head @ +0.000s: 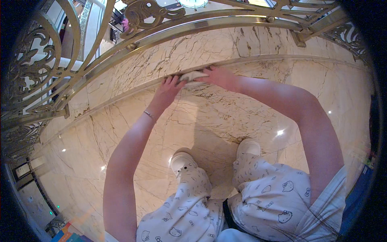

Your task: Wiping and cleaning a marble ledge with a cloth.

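A whitish cloth [194,78] lies bunched against the edge of a raised, veined marble curb [208,50], beyond my feet. My right hand [220,78] rests on its right end, fingers spread over it and partly hiding it. At the cloth's left end is my left hand [171,87], its fingertips at the base of the curb; whether those fingers grip the cloth cannot be told. A thin bracelet [149,115] circles my left wrist.
An ornate brass-coloured railing [193,27] stands on the curb, with scrollwork at the left and top and a lower level visible through it. Below is the polished marble floor [121,121], where my two white shoes [183,161] stand. Colourful printed material [71,234] lies at the lower left.
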